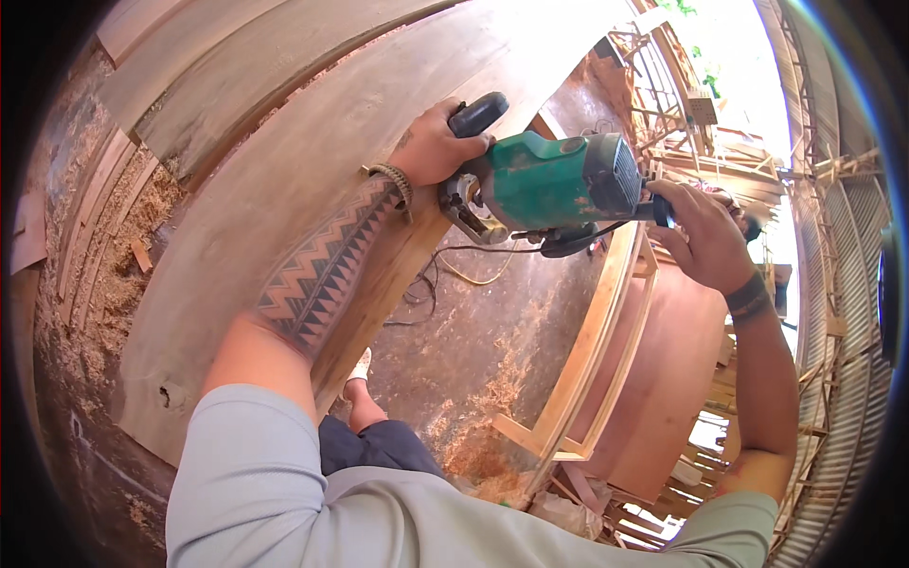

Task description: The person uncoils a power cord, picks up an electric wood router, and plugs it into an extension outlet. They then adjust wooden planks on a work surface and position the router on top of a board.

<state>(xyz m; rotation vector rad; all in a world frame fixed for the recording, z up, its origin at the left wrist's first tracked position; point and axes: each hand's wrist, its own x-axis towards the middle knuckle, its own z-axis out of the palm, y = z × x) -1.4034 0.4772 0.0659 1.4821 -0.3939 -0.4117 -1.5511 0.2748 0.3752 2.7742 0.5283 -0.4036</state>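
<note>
A green and black handheld router [540, 180] is turned on its side, its metal base against the edge of a wide wooden slab [227, 208]. My left hand [437, 147] is closed by the router's black grip, resting at the slab's edge. At the tool's rear end, my right hand [705, 232] has its fingers bent around a black part that sticks out. A black power cord [431, 284] hangs below the router and loops down to the floor. The cutting bit cannot be made out.
More long boards [237, 71] lie beyond the slab on the left, among wood shavings [151, 208]. A light wooden frame with a panel [653, 379] stands at right. Sawdust covers parts of the dark floor [502, 322]. Corrugated metal sheeting [852, 284] rises at far right.
</note>
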